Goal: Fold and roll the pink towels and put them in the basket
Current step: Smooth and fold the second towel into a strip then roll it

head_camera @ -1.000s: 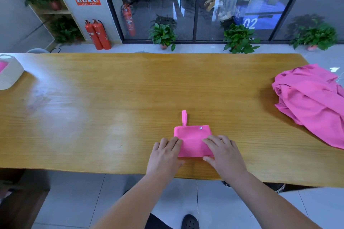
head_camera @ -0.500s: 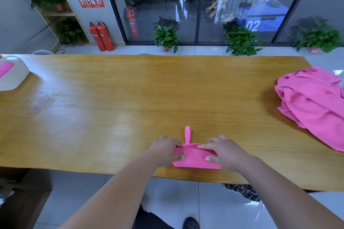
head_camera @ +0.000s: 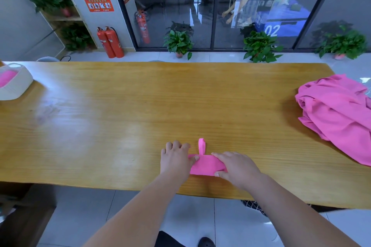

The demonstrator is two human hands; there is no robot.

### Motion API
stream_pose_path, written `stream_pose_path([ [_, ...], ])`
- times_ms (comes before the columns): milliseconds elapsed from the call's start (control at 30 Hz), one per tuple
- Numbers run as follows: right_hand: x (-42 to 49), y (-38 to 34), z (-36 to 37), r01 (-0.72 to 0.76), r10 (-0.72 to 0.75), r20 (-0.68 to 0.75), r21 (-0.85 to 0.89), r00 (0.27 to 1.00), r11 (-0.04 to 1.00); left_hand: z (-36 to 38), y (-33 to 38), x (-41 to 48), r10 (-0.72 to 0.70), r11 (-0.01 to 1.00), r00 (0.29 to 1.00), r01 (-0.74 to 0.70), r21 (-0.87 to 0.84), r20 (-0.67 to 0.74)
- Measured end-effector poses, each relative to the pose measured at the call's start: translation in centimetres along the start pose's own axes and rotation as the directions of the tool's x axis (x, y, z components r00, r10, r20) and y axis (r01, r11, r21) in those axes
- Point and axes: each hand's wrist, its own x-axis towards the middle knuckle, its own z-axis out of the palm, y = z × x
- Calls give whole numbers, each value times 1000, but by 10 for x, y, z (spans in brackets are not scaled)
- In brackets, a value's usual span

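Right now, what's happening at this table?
A person is handling a small folded pink towel at the near edge of the long wooden table. The right hand grips its right end; the left hand touches its left end with its thumb. A heap of loose pink towels lies far right; the white basket, far left, already holds something pink.

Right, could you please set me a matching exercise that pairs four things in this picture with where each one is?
Things:
1. small towel
2. heap of towels
3. basket
4. fire extinguishers

Places:
A. far left end of the table, something pink inside
B. on the floor beyond the table
C. right end of the table, loose and crumpled
D. near edge of the table, folded small

Pairs: 1-D, 2-C, 3-A, 4-B
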Motion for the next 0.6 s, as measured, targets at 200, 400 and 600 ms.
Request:
stream_pose_path([
  [200, -6, -16, 10, -111, 118, -68, 92, 991, 990, 10, 11, -25, -190, 942, 981, 172, -287, -38],
  [400, -10, -45, 21, -184, 202, -113, 155, 973, 971, 17, 25, -33, -299, 723, 915, 403, -561, 272],
  [600, -18, -76, 33, -206, 254, -20, 524, 967, 827, 14, 15, -48, -321, 512, 911, 397, -762, 259],
])
